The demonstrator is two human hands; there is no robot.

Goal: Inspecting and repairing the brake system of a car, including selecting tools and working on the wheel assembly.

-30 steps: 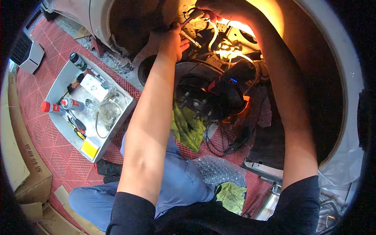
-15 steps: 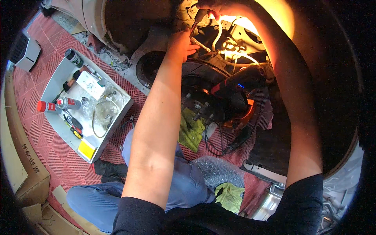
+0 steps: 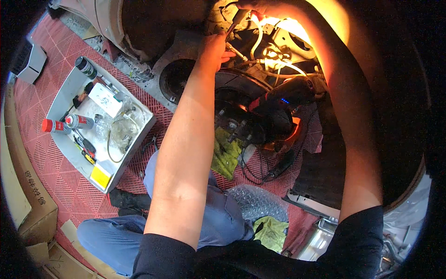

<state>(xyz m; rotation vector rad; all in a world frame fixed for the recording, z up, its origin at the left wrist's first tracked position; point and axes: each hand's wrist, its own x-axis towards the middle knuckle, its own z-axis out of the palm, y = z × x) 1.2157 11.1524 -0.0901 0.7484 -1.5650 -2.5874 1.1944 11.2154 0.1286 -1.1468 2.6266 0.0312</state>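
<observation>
Inside a vehicle's wheel arch, my left hand point(image 3: 214, 52) is closed around the lower part of a slim dark rod-like tool point(image 3: 230, 30). The tool slants up to a thicker black end point(image 3: 239, 17). At the top edge, my right hand point(image 3: 260, 6) curls over that black end; its fingers are partly hidden and washed out by glare. A pale hose point(image 3: 258, 41) and a metal line fitting point(image 3: 238, 52) lie just beside the tool. Below are the round brake disc or backing plate point(image 3: 237, 83) and the wheel hub point(image 3: 232, 124).
A lit work lamp point(image 3: 284, 98) stands right of the hub. On the red mat to the left, a white tray point(image 3: 147, 122) holds spray cans, tools and plastic bags. Green cloths point(image 3: 272, 232), bubble wrap point(image 3: 255, 202) and cardboard point(image 3: 39, 223) lie around my legs.
My left hand's fingers have drawn in slightly around the tool. My right hand stays at its upper end. The whole view has shifted a little.
</observation>
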